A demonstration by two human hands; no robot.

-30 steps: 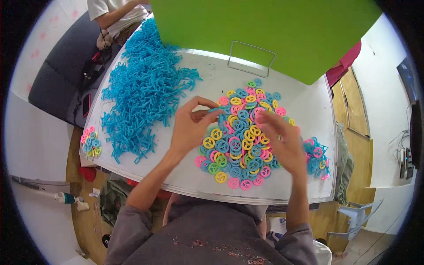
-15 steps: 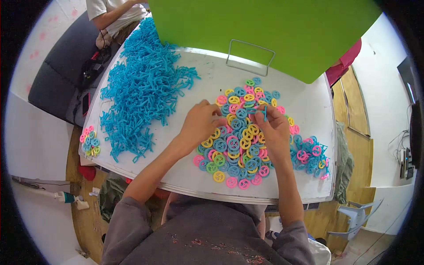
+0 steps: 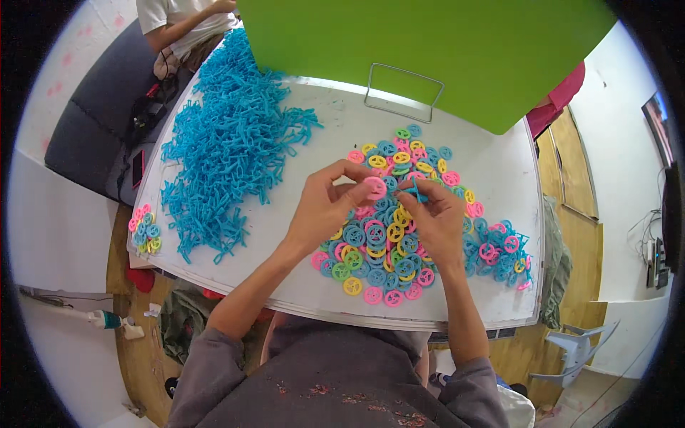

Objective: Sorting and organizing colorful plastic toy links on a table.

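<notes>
Between the thumb and fingers of my left hand (image 3: 330, 203) is a pink plastic wheel (image 3: 375, 188). My right hand (image 3: 437, 214) pinches a small blue plastic frame piece (image 3: 415, 190), just right of the wheel and apart from it. Both hands hover over a heap of small spoked wheels (image 3: 378, 235) in blue, pink, yellow and green. Left of my left hand lies a large pile of blue plastic frame pieces (image 3: 228, 143). At the table's right edge is a smaller cluster of blue pieces with wheels (image 3: 499, 253).
A green board (image 3: 428, 50) with a wire handle (image 3: 367, 96) stands at the table's far side. A small group of wheels (image 3: 146, 230) sits at the left edge of the white table (image 3: 285, 285). Another person (image 3: 187, 28) is at the far left, by a dark sofa (image 3: 93, 107).
My left hand has lifted a pink wheel off the heap and now holds it up near the frame piece. My right hand has shifted slightly left and down, still gripping the blue piece.
</notes>
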